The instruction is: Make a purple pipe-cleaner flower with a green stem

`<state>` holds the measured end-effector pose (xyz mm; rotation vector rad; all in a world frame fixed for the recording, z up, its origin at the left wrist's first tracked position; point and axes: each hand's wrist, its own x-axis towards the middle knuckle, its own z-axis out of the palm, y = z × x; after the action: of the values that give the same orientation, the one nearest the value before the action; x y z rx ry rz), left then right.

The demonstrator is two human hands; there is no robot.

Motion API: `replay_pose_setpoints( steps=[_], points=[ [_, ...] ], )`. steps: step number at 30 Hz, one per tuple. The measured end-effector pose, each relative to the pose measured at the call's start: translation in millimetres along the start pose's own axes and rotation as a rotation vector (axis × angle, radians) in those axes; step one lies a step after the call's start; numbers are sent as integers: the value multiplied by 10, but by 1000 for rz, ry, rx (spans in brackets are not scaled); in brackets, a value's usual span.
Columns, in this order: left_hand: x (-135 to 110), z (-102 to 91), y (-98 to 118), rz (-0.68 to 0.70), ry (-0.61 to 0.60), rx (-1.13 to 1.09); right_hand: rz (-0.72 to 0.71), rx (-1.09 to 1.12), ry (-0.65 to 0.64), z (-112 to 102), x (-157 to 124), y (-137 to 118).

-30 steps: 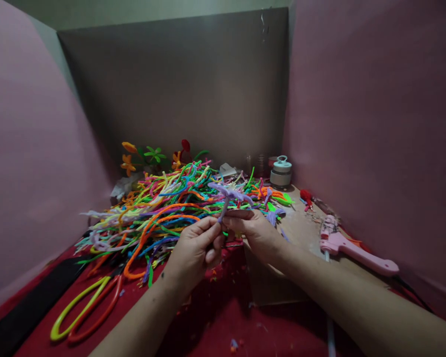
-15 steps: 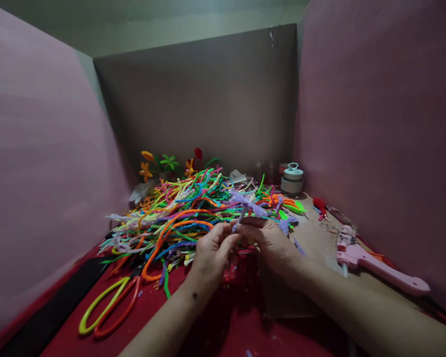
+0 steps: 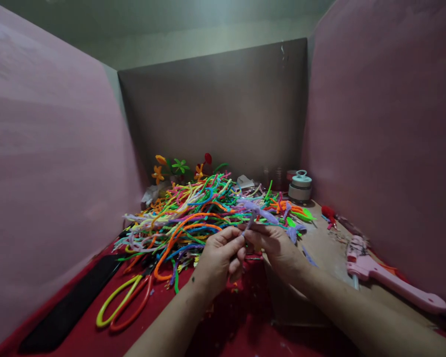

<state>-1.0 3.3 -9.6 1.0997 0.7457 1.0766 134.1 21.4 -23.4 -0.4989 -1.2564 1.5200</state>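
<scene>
Both of my hands meet at the middle of the view over a red table surface (image 3: 223, 322). My left hand (image 3: 219, 260) and my right hand (image 3: 278, 248) pinch the stem of a small purple pipe-cleaner flower (image 3: 254, 210), whose petals spread just above my fingertips. Right behind them lies a big heap of pipe cleaners (image 3: 193, 213) in many colours.
Scissors with yellow and orange handles (image 3: 124, 307) lie at the left front beside a black strip (image 3: 67, 310). A pink glue gun (image 3: 386, 277) rests on cardboard at the right. Finished flowers (image 3: 178, 166) and a tape roll (image 3: 300, 186) stand at the back. Pink and grey boards wall in the space.
The view has swung left and down a little, so everything sits further right and lower in the picture. My hands keep the same pinch on the purple flower.
</scene>
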Motion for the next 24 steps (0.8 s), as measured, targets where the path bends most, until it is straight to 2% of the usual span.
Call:
replay_pose_setpoints(
  steps=[4,6,8,11,13,14,17,24],
  points=[
    [24,-87,19,-94,-151,-98,-6,-18,61,-17,17,29],
    [40,-97,2,-77,-167,-41,-22,-18,73,-8,15,32],
    [46,-84,-34,28,-94,136,-44,-10,111,12,4,29],
    [32,-66,-108,325,80,557,-91,-12,197,44,-12,32],
    [21,-75,-155,480,137,763,-109,-30,222,57,-17,40],
    [20,-83,-174,511,142,813,-105,-38,223,61,-18,43],
    [35,-90,-201,466,145,763,-85,-54,213,63,-14,40],
    [48,-35,-108,122,122,331,-65,-41,45,35,14,-17]
  ],
)
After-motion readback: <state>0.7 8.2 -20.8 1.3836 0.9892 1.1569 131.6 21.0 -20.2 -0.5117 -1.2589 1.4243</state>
